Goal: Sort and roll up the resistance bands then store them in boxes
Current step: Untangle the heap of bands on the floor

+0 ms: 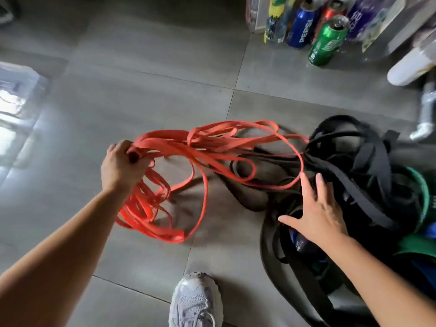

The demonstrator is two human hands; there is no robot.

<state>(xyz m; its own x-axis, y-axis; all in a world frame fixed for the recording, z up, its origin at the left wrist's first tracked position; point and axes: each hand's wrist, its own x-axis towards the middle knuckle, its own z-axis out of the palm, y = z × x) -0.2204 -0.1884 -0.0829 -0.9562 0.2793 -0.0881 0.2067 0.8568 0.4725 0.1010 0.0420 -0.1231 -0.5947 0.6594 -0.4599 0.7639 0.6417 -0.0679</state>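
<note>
A tangle of thin orange resistance bands (200, 147) stretches across the grey tiled floor. My left hand (122, 166) grips a bunch of their loops, lifted above the floor, with more loops hanging below my wrist. To the right lies a heap of black bands (349, 161) with green bands (422, 192) and something blue (429, 230) in it. My right hand (318, 208) lies flat on the black heap with fingers spread, holding nothing. One orange loop runs just past its fingertips.
Several drink cans and bottles stand at the back right, among them a green can (328, 41) and a blue can (304, 24). A white bottle (410, 67) lies at the right edge. A clear plastic box (18, 90) is at the left. My shoe (195, 300) is at the bottom.
</note>
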